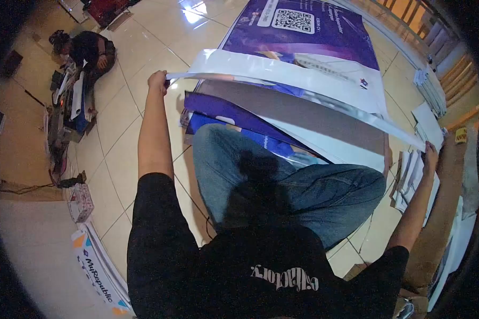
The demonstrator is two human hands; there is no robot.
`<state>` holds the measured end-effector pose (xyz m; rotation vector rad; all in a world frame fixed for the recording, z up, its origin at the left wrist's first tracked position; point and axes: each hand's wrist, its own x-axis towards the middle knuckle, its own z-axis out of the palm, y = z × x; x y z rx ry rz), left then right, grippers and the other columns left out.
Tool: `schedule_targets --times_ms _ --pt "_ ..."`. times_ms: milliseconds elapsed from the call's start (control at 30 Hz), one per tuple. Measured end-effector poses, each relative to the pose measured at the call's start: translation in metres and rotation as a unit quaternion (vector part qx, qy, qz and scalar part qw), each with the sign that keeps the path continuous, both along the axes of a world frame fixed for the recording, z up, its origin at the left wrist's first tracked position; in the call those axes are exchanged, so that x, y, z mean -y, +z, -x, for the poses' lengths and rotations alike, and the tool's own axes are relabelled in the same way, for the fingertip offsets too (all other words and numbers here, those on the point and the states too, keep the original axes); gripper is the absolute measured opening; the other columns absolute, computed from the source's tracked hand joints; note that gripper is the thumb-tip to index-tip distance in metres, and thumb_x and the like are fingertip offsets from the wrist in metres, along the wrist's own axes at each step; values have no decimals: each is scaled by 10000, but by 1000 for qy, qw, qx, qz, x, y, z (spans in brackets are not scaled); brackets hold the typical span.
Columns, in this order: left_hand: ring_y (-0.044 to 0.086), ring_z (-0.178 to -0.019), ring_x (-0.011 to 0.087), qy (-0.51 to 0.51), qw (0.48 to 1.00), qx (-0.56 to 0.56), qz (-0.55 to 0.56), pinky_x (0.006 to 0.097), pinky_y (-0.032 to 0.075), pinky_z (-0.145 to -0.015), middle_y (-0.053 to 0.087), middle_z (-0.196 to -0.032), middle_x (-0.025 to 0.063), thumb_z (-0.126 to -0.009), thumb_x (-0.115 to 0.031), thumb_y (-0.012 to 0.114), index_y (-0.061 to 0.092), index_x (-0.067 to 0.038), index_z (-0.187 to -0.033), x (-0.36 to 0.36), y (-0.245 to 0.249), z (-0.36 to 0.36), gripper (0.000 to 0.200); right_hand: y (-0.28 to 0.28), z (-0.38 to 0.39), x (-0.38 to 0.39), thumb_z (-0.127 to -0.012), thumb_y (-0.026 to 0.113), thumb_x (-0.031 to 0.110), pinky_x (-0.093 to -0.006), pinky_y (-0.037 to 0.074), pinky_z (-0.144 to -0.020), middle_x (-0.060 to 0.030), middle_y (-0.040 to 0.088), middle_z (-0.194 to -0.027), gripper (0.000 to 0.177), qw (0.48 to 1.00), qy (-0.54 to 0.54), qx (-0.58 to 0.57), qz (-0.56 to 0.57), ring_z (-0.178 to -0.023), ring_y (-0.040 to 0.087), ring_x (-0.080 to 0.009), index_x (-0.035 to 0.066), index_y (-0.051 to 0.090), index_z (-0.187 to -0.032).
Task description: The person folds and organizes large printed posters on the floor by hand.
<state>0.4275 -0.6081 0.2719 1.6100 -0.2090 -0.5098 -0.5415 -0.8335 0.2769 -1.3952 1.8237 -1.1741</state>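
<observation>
A large purple-and-white printed banner (324, 45) with a QR code spreads over the floor before my crossed legs. Its near white edge is lifted as a long folded strip (282, 74) stretched between my hands. At the strip's left end, my left hand (157, 83) is closed on it with the arm straight out. My right hand (430, 154) pinches the other end, lower and farther right. Beneath the strip lie a grey-brown sheet surface and a rolled or folded purple-and-blue printed sheet (234, 114) against my knees.
A person (93, 50) crouches at the left beside a cluster of equipment (72, 101). A rolled white banner (98, 271) lies at the lower left. Stacked folded sheets (410, 178) and a long cardboard piece (442, 223) lie on the right.
</observation>
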Motion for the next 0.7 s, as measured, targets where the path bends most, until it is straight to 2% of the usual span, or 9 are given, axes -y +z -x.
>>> schedule_targets --times_ms 100,133,233,333,433,500,567,633,700 --pt "462 -410 139 34 993 -88 69 251 336 -336 500 -568 67 -770 -97 564 519 -27 -713 -5 -10 10 101 -11 12 -14 -823 578 225 -232 417 -554 -26 591 -814 303 999 8 11 -35 -623 507 -89 22 600 -1047" --pt "462 -410 139 37 993 -91 72 251 336 -336 500 -568 67 -770 -97 564 519 -27 -713 -10 -12 12 101 -22 18 -17 -834 561 245 -237 402 -660 -19 589 -852 295 998 29 39 -39 -748 508 -101 34 608 -1035" --pt "425 -375 129 -34 998 -53 21 243 316 -327 497 -565 54 -755 -105 574 503 -52 -621 -36 -14 20 161 -57 49 -18 -837 547 220 -253 404 -719 -39 600 -893 298 998 51 22 -32 -796 531 -133 6 587 -1041" --pt "459 -431 116 -144 989 40 10 236 345 -367 531 -603 47 -752 -123 577 573 -24 -678 -64 -35 16 123 -53 22 -65 -842 529 201 -257 408 -745 -60 596 -923 302 994 71 4 -81 -814 539 -147 -10 567 -1054" --pt "469 -515 83 -54 979 179 -80 218 360 -437 561 -657 20 -769 -174 601 628 -21 -921 -88 -65 35 217 -145 80 -61 -819 561 189 -263 448 -615 -57 598 -848 296 989 72 85 -94 -724 558 -148 9 565 -1055" --pt "446 -514 67 -68 981 156 -97 208 338 -438 559 -658 5 -775 -177 625 625 -42 -990 -100 -96 32 254 -98 12 -117 -801 558 137 -239 434 -584 -47 603 -762 207 979 43 45 -193 -655 544 -121 -1 601 -950" --pt "448 -515 64 -68 973 187 -117 208 339 -437 556 -654 7 -769 -159 631 622 -33 -991 -101 -128 18 256 -134 28 -107 -785 570 168 -243 443 -498 -67 599 -707 190 983 50 25 -174 -552 546 -137 12 607 -885" --pt "456 -508 82 -80 971 168 -147 225 344 -432 546 -642 16 -763 -145 580 622 -19 -948 -90 -126 23 228 -119 8 -101 -750 617 338 -256 440 -489 -41 588 -650 291 965 -1 100 -241 -528 554 -155 51 592 -793" --pt "471 -517 102 -127 939 213 -240 245 350 -447 536 -580 48 -732 -139 548 604 -21 -674 -65 -142 -10 143 -110 -4 -80 -744 573 457 -262 443 -488 -58 593 -644 428 966 -21 137 -217 -513 555 -172 31 595 -787"
